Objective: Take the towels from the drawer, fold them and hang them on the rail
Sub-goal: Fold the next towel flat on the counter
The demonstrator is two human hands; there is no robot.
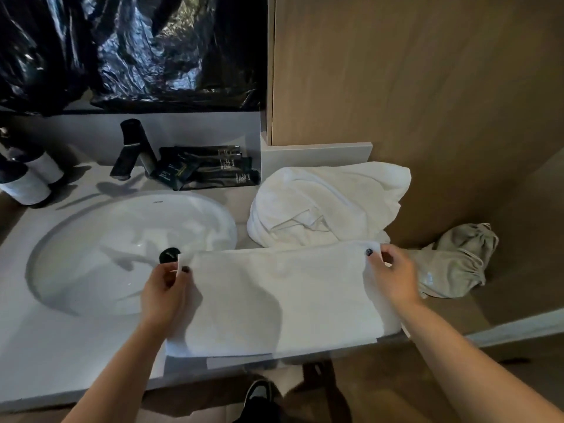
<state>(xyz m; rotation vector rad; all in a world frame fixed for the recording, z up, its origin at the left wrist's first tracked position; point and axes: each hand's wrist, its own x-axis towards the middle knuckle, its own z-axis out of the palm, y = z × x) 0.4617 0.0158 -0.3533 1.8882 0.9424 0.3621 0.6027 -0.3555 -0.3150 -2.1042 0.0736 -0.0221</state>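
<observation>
A white towel (280, 297) lies spread flat on the counter in front of me, its near edge at the counter's front. My left hand (166, 288) pinches its far left corner, over the sink's right rim. My right hand (393, 273) pinches the far right corner. Behind it, a crumpled heap of white towels (326, 203) sits on the counter against the wooden wall. No drawer or rail is in view.
A white oval sink (91, 248) with a black drain plug (168, 255) lies to the left. A black tap (131, 148), dark sachets (210, 167) and two bottles (30, 175) stand behind it. A beige drawstring bag (454, 264) lies at the right.
</observation>
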